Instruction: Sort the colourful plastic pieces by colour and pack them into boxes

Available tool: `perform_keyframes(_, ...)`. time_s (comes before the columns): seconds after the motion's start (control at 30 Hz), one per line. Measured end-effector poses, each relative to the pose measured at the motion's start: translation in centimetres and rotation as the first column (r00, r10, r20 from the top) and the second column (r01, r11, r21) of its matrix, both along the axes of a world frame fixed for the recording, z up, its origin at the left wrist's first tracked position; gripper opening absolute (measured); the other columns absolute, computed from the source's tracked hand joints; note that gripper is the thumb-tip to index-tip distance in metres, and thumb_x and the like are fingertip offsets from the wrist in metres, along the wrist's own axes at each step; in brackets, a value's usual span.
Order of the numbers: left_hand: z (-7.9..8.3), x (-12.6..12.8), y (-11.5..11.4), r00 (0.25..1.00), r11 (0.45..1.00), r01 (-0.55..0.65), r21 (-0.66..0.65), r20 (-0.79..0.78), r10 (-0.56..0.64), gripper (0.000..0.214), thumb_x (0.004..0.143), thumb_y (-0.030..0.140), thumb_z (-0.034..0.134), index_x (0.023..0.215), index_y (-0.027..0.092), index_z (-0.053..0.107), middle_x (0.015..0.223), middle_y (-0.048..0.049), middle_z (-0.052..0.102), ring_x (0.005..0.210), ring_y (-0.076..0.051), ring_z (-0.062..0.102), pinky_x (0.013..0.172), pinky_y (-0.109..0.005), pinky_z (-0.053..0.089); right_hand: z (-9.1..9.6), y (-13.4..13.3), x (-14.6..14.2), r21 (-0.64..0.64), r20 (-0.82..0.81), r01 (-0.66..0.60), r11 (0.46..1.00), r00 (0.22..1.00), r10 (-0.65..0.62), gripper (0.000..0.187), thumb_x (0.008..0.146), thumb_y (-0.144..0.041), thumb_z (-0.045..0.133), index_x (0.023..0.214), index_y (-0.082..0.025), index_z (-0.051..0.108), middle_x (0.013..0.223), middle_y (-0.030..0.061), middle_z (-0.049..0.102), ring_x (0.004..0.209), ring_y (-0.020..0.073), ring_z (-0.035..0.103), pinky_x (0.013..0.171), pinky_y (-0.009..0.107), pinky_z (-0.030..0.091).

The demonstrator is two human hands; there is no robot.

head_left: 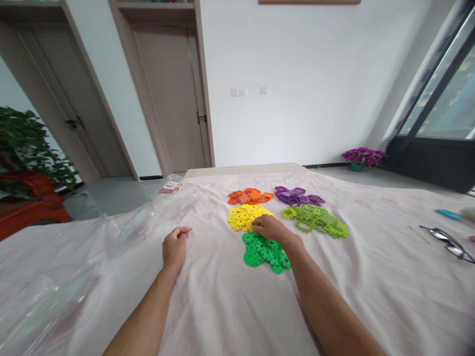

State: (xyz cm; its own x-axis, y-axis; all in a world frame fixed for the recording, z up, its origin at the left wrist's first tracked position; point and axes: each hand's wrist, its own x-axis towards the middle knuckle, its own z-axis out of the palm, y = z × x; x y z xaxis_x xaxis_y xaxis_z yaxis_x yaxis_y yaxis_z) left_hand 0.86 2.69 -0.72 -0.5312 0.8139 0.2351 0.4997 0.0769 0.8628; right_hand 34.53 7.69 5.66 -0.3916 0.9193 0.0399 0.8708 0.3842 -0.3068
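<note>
Toothed plastic snowflake discs lie in piles sorted by colour. My right hand [271, 228] is at the near edge of the yellow disc pile [243, 216], its fingers bent down and closed on a yellow disc there; the fingertips are partly hidden. Its wrist passes over the green disc pile [263, 251]. Behind the yellow pile are orange discs [249, 196] and purple discs [297, 196]. Light green discs [315, 219] spread to the right. My left hand [175, 247] rests on the cloth left of the piles, fingers curled together, with nothing visible in them.
A pale, wrinkled cloth [222, 306] covers the table. Crumpled clear plastic bags [48, 296] lie along the left side, one with a printed label [171, 187]. Glasses [447, 241] and a blue item [449, 214] lie at the right.
</note>
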Motion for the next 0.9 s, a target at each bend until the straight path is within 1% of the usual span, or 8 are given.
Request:
perform_keyframes(0.07, 0.1, 0.0, 0.0, 1.000, 1.000, 0.002, -0.004, -0.005, -0.002, 0.029, 0.072, 0.018, 0.047, 0.086, 0.024, 0.072, 0.088, -0.0014, 0.076, 0.088, -0.019, 0.070, 0.083, -0.029, 0.051, 0.0, 0.0, -0.1, 0.003, -0.020, -0.010, 1.000, 1.000, 0.010, 0.016, 0.082, -0.028, 0.060, 0.085, -0.019, 0.073, 0.090, 0.0052, 0.071, 0.085, 0.0172, 0.061, 0.070, 0.023, 0.038)
perform_keyframes(0.17, 0.2, 0.1, -0.1, 1.000, 1.000, 0.002, -0.008, -0.011, -0.002, 0.029, 0.072, 0.018, 0.047, 0.086, 0.024, 0.072, 0.087, -0.0012, 0.076, 0.087, -0.019, 0.070, 0.083, -0.029, 0.050, -0.1, -0.1, 0.1, -0.010, -0.061, 0.083, 0.996, 0.995, -0.084, 0.020, 0.078, -0.025, 0.064, 0.096, -0.019, 0.070, 0.093, 0.0042, 0.071, 0.082, 0.0159, 0.060, 0.066, 0.022, 0.038)
perform_keyframes(0.23, 0.3, 0.1, -0.1, 1.000, 1.000, 0.004, -0.012, -0.007, -0.004, 0.029, 0.072, 0.018, 0.048, 0.086, 0.024, 0.072, 0.087, -0.0012, 0.076, 0.087, -0.019, 0.070, 0.083, -0.029, 0.050, -0.1, -0.1, 0.2, -0.036, -0.059, 0.106, 0.994, 0.992, -0.108, 0.019, 0.077, -0.022, 0.062, 0.094, -0.018, 0.070, 0.090, 0.0029, 0.071, 0.078, 0.0144, 0.060, 0.063, 0.022, 0.036)
perform_keyframes(0.37, 0.3, 0.1, -0.1, 1.000, 1.000, -0.004, -0.026, -0.010, 0.004, 0.029, 0.072, 0.019, 0.048, 0.087, 0.024, 0.073, 0.088, -0.0012, 0.076, 0.087, -0.019, 0.069, 0.083, -0.029, 0.050, 0.5, -0.4, 0.0, -0.100, -0.020, -0.022, 0.995, 1.000, 0.020, 0.016, 0.079, -0.025, 0.059, 0.084, -0.017, 0.073, 0.082, 0.0022, 0.070, 0.073, 0.0135, 0.059, 0.059, 0.022, 0.034)
perform_keyframes(0.5, 0.4, 0.2, -0.2, 1.000, 1.000, -0.012, -0.028, -0.018, 0.011, 0.028, 0.073, 0.019, 0.049, 0.087, 0.023, 0.073, 0.088, -0.0010, 0.075, 0.087, -0.019, 0.069, 0.081, -0.029, 0.049, 1.1, -1.0, -1.1, -0.138, -0.006, -0.143, 0.980, 0.990, 0.143, 0.029, 0.080, -0.042, 0.062, 0.096, -0.022, 0.075, 0.092, 0.0031, 0.071, 0.082, 0.0170, 0.060, 0.063, 0.023, 0.037)
perform_keyframes(0.57, 0.4, 0.2, -0.2, 1.000, 0.999, -0.012, -0.031, -0.013, 0.012, 0.028, 0.073, 0.019, 0.049, 0.087, 0.023, 0.073, 0.087, -0.0011, 0.076, 0.087, -0.019, 0.069, 0.081, -0.029, 0.049, 1.1, -1.3, -1.6, -0.118, 0.029, -0.149, 0.982, 0.988, 0.153, 0.036, 0.076, -0.048, 0.066, 0.103, -0.025, 0.074, 0.100, 0.0038, 0.070, 0.090, 0.0202, 0.060, 0.067, 0.024, 0.038)
perform_keyframes(0.67, 0.4, 0.2, -0.2, 1.000, 0.999, -0.012, -0.033, -0.006, 0.011, 0.028, 0.073, 0.019, 0.049, 0.087, 0.023, 0.073, 0.088, -0.0012, 0.076, 0.087, -0.019, 0.069, 0.082, -0.029, 0.050, 0.9, -1.6, -2.1, -0.098, 0.089, -0.132, 0.986, 0.986, 0.141, 0.041, 0.069, -0.049, 0.071, 0.104, -0.028, 0.073, 0.105, 0.0043, 0.069, 0.097, 0.0235, 0.060, 0.069, 0.026, 0.039)
perform_keyframes(0.9, 0.0, 0.0, -0.1, 1.000, 1.000, 0.002, -0.009, -0.009, -0.002, 0.029, 0.072, 0.018, 0.049, 0.088, 0.023, 0.073, 0.088, -0.0010, 0.076, 0.087, -0.019, 0.069, 0.084, -0.030, 0.050, 1.5, -1.7, -0.8, -0.209, 0.104, -0.098, 0.973, 0.987, 0.121, 0.041, 0.062, -0.034, 0.074, 0.103, -0.028, 0.072, 0.102, 0.0012, 0.070, 0.091, 0.0208, 0.061, 0.067, 0.025, 0.040)
